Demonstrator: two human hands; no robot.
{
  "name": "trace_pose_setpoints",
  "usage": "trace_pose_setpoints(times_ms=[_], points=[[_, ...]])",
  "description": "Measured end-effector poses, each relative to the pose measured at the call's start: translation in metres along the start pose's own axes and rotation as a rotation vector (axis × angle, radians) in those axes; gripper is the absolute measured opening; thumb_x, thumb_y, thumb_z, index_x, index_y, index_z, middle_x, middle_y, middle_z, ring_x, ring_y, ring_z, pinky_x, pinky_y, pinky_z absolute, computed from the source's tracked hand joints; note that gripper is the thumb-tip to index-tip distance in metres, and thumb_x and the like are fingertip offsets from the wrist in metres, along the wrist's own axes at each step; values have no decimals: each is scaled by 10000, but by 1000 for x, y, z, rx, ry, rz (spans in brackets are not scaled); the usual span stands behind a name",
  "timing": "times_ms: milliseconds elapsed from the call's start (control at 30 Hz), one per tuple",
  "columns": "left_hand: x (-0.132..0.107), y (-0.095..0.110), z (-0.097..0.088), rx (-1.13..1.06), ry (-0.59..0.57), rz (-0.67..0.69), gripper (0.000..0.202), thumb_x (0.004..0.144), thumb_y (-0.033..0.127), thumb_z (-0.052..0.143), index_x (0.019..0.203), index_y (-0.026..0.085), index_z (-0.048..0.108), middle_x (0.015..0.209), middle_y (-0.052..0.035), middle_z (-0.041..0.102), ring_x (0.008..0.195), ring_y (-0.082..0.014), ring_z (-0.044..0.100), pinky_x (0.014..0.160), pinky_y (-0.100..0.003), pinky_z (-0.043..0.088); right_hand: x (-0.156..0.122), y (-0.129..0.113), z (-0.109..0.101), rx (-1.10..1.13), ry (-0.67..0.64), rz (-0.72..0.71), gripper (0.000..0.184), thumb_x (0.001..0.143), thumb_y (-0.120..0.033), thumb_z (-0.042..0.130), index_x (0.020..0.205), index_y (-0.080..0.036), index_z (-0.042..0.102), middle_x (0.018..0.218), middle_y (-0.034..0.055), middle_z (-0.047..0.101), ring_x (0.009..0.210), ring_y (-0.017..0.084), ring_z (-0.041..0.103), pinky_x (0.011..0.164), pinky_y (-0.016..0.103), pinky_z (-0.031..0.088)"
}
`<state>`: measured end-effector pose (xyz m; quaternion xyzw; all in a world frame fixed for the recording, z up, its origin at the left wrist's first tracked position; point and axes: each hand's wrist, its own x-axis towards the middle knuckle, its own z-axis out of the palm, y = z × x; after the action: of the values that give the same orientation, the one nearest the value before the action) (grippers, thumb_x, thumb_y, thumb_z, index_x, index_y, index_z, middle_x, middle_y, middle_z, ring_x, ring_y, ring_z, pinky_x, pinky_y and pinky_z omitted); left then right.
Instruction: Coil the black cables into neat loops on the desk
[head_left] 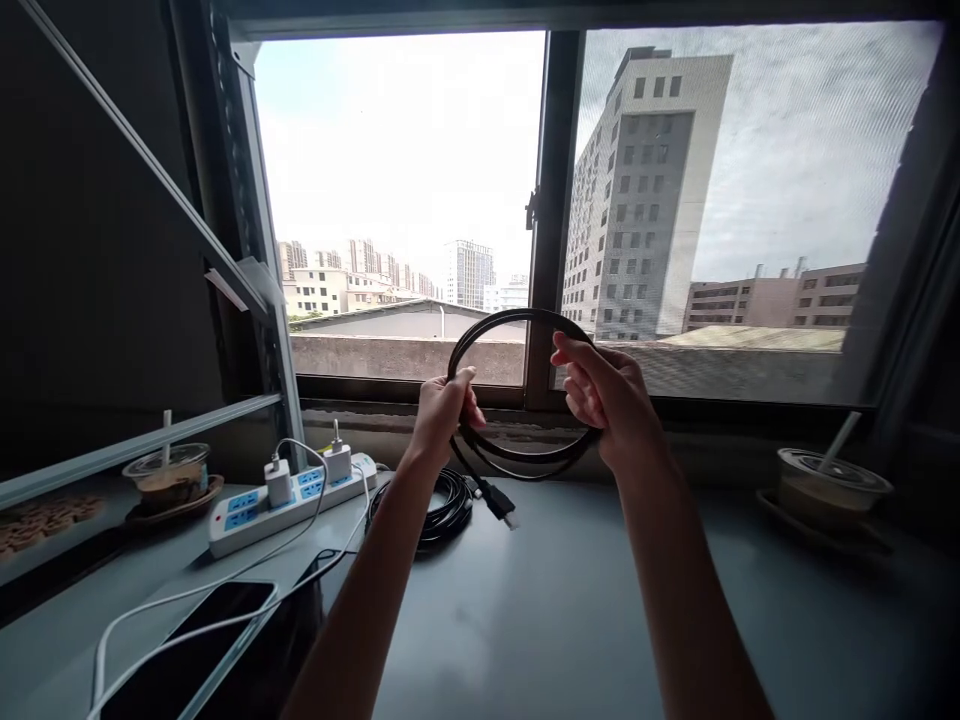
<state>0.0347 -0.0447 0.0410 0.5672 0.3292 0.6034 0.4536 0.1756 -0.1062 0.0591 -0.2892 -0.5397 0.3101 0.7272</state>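
A black cable (517, 314), wound into a loop of a few turns, is held up in the air between my two hands. My left hand (444, 405) is closed round the loop's left side, its thumb pressed on the turns. On the loop's right side, my right hand (600, 390) is closed with its fingers curled round the cable. From below my left hand a cable end with a black plug (498, 502) hangs down; the plug looks like HDMI or USB. Behind my left forearm a second coil of black cable (439, 510) lies on the table.
To the left, a white power strip (292, 500) holds two chargers with white cables (225, 580). A phone (225, 610) lies in front of it. Lidded drink cups stand at the left (169, 475) and right (832, 485). A window frame (559, 200) rises behind the table (540, 620).
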Motion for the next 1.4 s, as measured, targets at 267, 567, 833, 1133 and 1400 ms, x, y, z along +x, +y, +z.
trace_pose_setpoints(times_ms=[267, 567, 833, 1133, 1400], points=[[0, -34, 19, 333, -664, -494, 618, 824, 549, 315, 580, 79, 632, 457, -102, 590, 378, -187, 577, 439, -255, 422, -13, -20, 1, 18, 129, -119, 197, 695, -347, 670, 696, -150, 675, 309, -110, 266, 265, 12, 189, 285, 177, 109], [2, -33, 19, -261, -691, -392, 281, 853, 389, 481, 844, 123, 571, 760, -107, 695, 748, -201, 666, 809, -322, 467, -3, -9, -2, 151, 88, -116, 171, 674, -320, 685, 650, -155, 650, 300, -117, 243, 267, 5, 162, 284, 164, 108], [15, -27, 8, -442, -272, -66, 238, 903, 316, 416, 723, 164, 448, 449, 43, 484, 616, -161, 659, 691, -258, 497, 26, 30, -15, 95, 127, -21, 354, 643, -435, 712, 834, -162, 593, 456, -101, 395, 321, 13, 305, 299, 137, 244], [7, -10, -2, -252, -107, 85, 172, 883, 274, 452, 752, 163, 453, 427, 105, 295, 295, -40, 346, 321, -152, 244, 21, 43, -7, -565, 177, -467, 536, 769, -425, 608, 1266, -269, 483, 1124, 76, 544, 437, 36, 475, 461, 217, 462], [-3, 5, -4, -154, -130, 67, 181, 903, 217, 385, 751, 156, 463, 427, 100, 305, 285, -33, 323, 308, -147, 224, 19, 38, -6, -494, 179, -515, 395, 801, -408, 570, 1163, -252, 593, 854, 13, 600, 414, 54, 440, 427, 215, 414]])
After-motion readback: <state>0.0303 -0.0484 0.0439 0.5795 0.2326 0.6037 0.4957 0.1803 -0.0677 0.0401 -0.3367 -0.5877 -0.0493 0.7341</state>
